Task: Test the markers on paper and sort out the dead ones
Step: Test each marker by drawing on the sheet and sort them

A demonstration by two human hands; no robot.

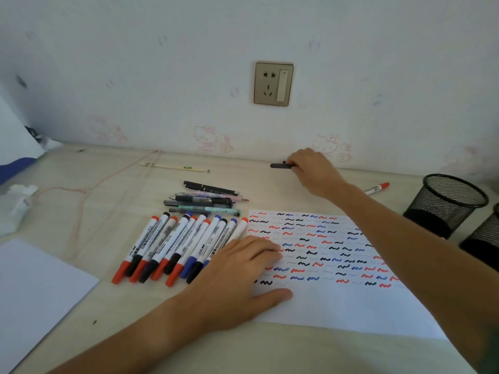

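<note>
Nearest, the left forearm comes in from about 7 o'clock and ends in the left hand (pixel 243 276), which lies palm down with fingers straight and together, thumb spread toward 3 o'clock, pressing the near left part of the test paper (pixel 337 300) flat on the table (pixel 243 352). That sheet is covered in rows of short red, blue and black squiggles, some faint and thin. Just at 9 o'clock of that hand lies a fanned row of whiteboard markers (pixel 178 244), white barrels with red, black and blue caps, touching one another; the rightmost ones run under the hand's knuckles. A blank sheet (pixel 35 287) sits at the table's near left edge.

Beyond the markers, toward 12 o'clock, a small heap of pens (pixel 205 198) lies crosswise. The right arm stretches from 4 o'clock across the paper's far right corner, well out toward the wall. Its right hand (pixel 310 171) is curled over, fingers closed round one end of a dark pen (pixel 279 165) that lies on the table close to the wall. At 3 o'clock of that wrist a red-capped marker (pixel 376 188) lies alone, and further right stand two black mesh cups (pixel 448 206). A wall socket (pixel 273 83) sits above, at 12 o'clock.
</note>
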